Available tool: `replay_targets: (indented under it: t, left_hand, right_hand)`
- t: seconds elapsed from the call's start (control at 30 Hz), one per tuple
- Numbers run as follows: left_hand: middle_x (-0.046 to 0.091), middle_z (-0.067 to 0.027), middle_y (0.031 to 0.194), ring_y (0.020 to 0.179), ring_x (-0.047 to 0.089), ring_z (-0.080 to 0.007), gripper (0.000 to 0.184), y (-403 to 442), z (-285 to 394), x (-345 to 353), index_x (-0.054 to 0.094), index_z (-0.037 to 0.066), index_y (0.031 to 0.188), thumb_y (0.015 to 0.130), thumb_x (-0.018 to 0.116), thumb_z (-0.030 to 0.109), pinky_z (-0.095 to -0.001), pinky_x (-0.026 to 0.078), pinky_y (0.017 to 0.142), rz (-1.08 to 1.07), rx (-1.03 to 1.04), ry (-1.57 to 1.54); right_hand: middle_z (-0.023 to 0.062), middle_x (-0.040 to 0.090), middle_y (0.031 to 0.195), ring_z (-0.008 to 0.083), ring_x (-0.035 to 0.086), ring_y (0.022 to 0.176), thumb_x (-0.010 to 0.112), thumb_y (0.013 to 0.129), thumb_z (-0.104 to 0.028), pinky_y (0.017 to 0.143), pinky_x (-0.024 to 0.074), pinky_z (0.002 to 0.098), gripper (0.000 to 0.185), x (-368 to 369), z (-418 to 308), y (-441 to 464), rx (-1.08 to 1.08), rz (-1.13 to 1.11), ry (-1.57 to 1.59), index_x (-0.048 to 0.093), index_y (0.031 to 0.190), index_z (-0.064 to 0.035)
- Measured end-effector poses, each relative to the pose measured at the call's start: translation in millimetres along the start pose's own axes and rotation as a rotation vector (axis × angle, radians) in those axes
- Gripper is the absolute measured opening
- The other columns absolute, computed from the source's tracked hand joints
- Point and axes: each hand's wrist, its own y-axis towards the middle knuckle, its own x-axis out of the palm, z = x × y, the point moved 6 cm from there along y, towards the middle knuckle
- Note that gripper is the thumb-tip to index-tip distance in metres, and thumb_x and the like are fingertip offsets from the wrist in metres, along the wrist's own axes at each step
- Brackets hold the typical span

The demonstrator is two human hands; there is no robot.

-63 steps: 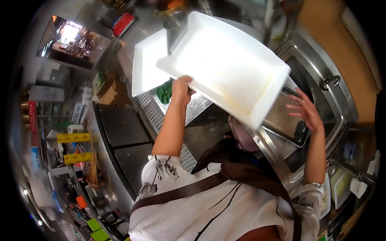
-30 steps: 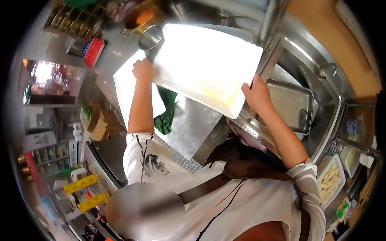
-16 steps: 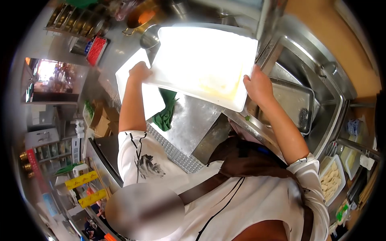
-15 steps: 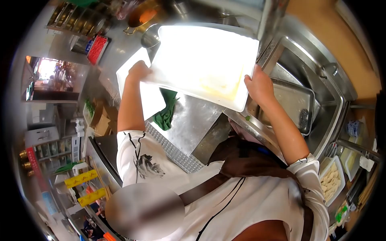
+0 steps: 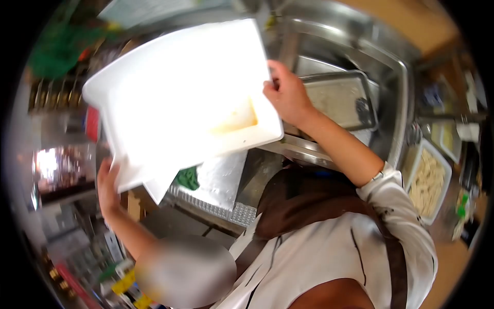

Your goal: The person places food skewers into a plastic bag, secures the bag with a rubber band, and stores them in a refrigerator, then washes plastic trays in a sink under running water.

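A wide, shallow white plastic tub (image 5: pixel 175 98) is held up in front of me, tilted, its inside glaring bright with a yellowish stain in one corner. My left hand (image 5: pixel 108 185) is closed on its lower left end. At the opposite short side, my right hand (image 5: pixel 289 95) grips the rim with fingers curled over it. Under the tub, the corner of a white board (image 5: pixel 158 189) sticks out beside a crumpled green cloth (image 5: pixel 188 178) on the steel worktop (image 5: pixel 221 172).
To the right is a steel sink (image 5: pixel 399 98) with a rectangular metal tray (image 5: pixel 334 98) in it. A white container (image 5: pixel 426 177) of pale food pieces stands beyond my right arm. A red-edged item (image 5: pixel 92 123) shows behind the tub's left side.
The tub has swung left in view and turned, its left end now lower and nearer me. My left hand moved down and left with it. The view has shifted, with some blur.
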Motion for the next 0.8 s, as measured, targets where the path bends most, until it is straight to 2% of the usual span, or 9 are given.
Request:
replay_targets:
  t: [0.1,0.2,0.27,0.37,0.4,0.47,0.6,0.67,0.8]
  left_hand:
    - [0.053,-0.0122,0.105,0.096,0.053,-0.0225,0.055,-36,-9,10,0.041,-0.001,0.116,0.071,0.065,0.02,-0.033,0.042,0.084,0.084,0.023,-0.304]
    - [0.042,-0.0191,0.124,0.111,0.046,-0.0295,0.078,-68,17,72,0.023,-0.005,0.132,0.073,0.061,0.029,-0.0383,0.037,0.094,-0.211,0.09,-0.326]
    - [0.038,-0.0214,0.129,0.116,0.042,-0.031,0.081,-88,14,102,0.023,-0.006,0.132,0.071,0.061,0.031,-0.0389,0.035,0.096,-0.241,0.01,-0.427]
    - [0.033,-0.0224,0.132,0.118,0.04,-0.0323,0.078,-101,44,187,0.022,-0.007,0.132,0.072,0.058,0.028,-0.0391,0.031,0.099,-0.546,-0.051,-0.381]
    - [0.035,-0.0215,0.131,0.118,0.041,-0.0308,0.074,-105,45,210,0.024,-0.006,0.132,0.074,0.057,0.025,-0.0392,0.03,0.099,-0.525,-0.13,-0.46]
    - [0.053,-0.0168,0.111,0.099,0.054,-0.0256,0.059,-100,29,261,0.04,-0.007,0.121,0.072,0.06,0.019,-0.0355,0.043,0.087,-0.541,-0.379,-0.608]
    - [0.058,-0.0169,0.099,0.09,0.059,-0.0275,0.044,-109,39,356,0.046,-0.009,0.113,0.072,0.054,0.005,-0.0356,0.048,0.08,-0.52,-0.546,-0.334]
    - [0.056,-0.0192,0.102,0.092,0.058,-0.0297,0.046,-106,22,393,0.045,-0.009,0.113,0.07,0.051,0.001,-0.0372,0.049,0.08,-0.644,-0.53,-0.478]
    - [0.055,-0.0212,0.105,0.094,0.058,-0.032,0.048,-110,-17,445,0.043,-0.01,0.114,0.067,0.048,-0.002,-0.0389,0.05,0.079,-0.611,-0.575,-0.618]
  right_hand:
    - [0.0069,0.055,0.085,0.011,0.051,0.07,0.052,0.081,-0.002,0.064,0.0441,0.0254,0.04,-40,0,-13,0.078,-0.048,0.092,0.041,0.119,-0.0035]
    - [0.0048,0.055,0.093,0.0099,0.052,0.077,0.049,0.083,0.0,0.07,0.0448,0.0238,0.042,-94,20,-29,0.136,-0.076,0.12,0.039,0.123,-0.0054]
    - [0.0052,0.055,0.098,0.0087,0.052,0.084,0.047,0.084,0.002,0.075,0.0435,0.022,0.043,-134,42,-44,0.152,-0.079,0.146,0.039,0.125,-0.0052]
    - [0.0051,0.056,0.089,0.0091,0.051,0.072,0.05,0.082,-0.001,0.067,0.0446,0.0233,0.042,-192,86,-62,0.127,0.026,0.124,0.042,0.124,-0.0055]
    - [0.0043,0.056,0.09,0.0086,0.051,0.073,0.05,0.083,-0.001,0.067,0.0447,0.023,0.042,-211,104,-67,0.156,0.031,0.139,0.042,0.124,-0.0055]
    - [0.0034,0.056,0.09,0.0082,0.051,0.074,0.05,0.083,-0.001,0.068,0.0443,0.0226,0.042,-240,129,-78,0.194,0.012,0.119,0.043,0.124,-0.0059]
    - [0.0048,0.056,0.09,0.0091,0.05,0.075,0.051,0.084,-0.003,0.071,0.0431,0.0219,0.039,-283,194,-87,0.254,0.008,0.021,0.046,0.122,-0.0057]
    - [0.0133,0.056,0.104,0.0182,0.054,0.09,0.052,0.085,-0.012,0.083,0.0414,0.0262,0.041,-297,225,-81,0.448,-0.115,-0.177,0.042,0.125,-0.0043]
    - [0.0213,0.045,0.123,0.0298,0.045,0.112,0.051,0.086,-0.021,0.096,0.0333,0.032,0.051,-307,222,-25,0.22,0.06,-0.499,0.033,0.129,-0.0008]
